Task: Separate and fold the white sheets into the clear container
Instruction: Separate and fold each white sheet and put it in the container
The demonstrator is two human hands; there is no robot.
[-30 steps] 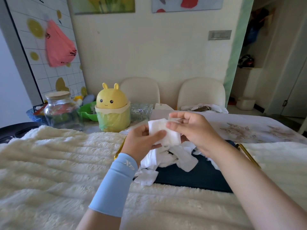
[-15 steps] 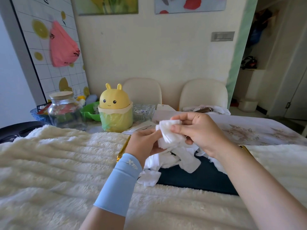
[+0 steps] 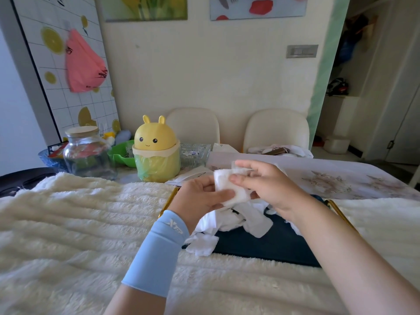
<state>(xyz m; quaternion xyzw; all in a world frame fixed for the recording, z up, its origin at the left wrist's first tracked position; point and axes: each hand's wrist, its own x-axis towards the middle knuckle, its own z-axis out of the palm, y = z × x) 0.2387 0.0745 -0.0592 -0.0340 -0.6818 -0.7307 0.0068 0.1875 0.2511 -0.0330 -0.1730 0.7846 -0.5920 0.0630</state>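
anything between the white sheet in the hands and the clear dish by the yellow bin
Nothing visible stands in the way. The left hand and right hand pinch the sheet in the air; the clear dish sits just beyond, beside the yellow bin.

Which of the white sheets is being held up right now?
The small folded white sheet pinched between the left hand and right hand; the other crumpled white sheets lie loose on the dark blue tray.

Blue sleeve (image 3: 159, 253): "XTP" (partly legible).

Dark tray (image 3: 272, 248) partly under white sheets (image 3: 229, 220)
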